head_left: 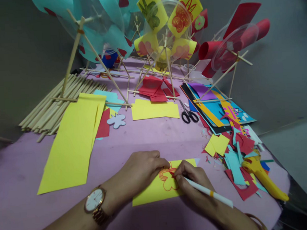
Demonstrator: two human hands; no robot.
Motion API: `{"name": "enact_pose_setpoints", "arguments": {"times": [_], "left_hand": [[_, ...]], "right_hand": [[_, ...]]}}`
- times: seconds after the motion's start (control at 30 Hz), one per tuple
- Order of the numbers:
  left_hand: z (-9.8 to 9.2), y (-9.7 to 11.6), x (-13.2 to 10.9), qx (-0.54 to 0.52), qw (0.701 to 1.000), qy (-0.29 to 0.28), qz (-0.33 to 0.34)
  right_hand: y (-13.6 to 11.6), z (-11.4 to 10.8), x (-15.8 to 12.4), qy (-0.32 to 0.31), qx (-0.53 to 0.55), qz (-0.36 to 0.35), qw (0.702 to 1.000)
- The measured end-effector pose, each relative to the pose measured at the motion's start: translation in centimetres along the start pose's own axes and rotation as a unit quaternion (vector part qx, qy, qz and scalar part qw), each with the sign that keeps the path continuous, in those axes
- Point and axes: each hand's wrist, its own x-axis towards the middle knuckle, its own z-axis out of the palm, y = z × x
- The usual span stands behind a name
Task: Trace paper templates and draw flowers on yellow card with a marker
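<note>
A yellow sheet of paper [149, 194] lies on the table before me, partly covered by my hands. On it is a red-orange line drawing [170, 185] with rounded wing-like loops. My left hand [143, 168] rests on the sheet's upper left part, fingers bent and fingertips pressing beside the drawing; its thumb is hard to make out. My right hand [191, 181] grips a white marker pen [209, 191] with an orange band. The pen's red tip end touches the drawing, and its back end points to the lower right.
Yellow paper sheets [70, 146] and wooden sticks [57, 103] lie left. Black-handled scissors [189, 115] are beside a yellow strip [154, 109]. Paper scraps [238, 158] and a yellow glue gun [266, 179] lie right. Stick-framed paper wheels [168, 28] stand behind.
</note>
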Motion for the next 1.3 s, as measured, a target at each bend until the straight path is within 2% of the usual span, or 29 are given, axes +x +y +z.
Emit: {"name": "enact_pose_setpoints", "arguments": {"times": [0.2,0.4,0.77,1.3], "left_hand": [[0.2,-0.1,-0.1,0.001,1.000,0.015,0.012],[0.0,0.1,0.0,0.008,1.000,0.002,0.000],[0.1,0.0,-0.1,0.011,1.000,0.007,0.007],[0.1,-0.1,0.0,0.013,1.000,0.004,0.007]], "right_hand": [[-0.3,0.1,0.1,0.000,-0.019,0.000,1.000],[-1.0,0.2,0.2,-0.009,-0.038,0.003,0.999],[-1.5,0.5,0.5,-0.005,-0.070,-0.051,0.996],[-1.8,0.3,0.4,-0.026,-0.054,-0.014,0.998]]}}
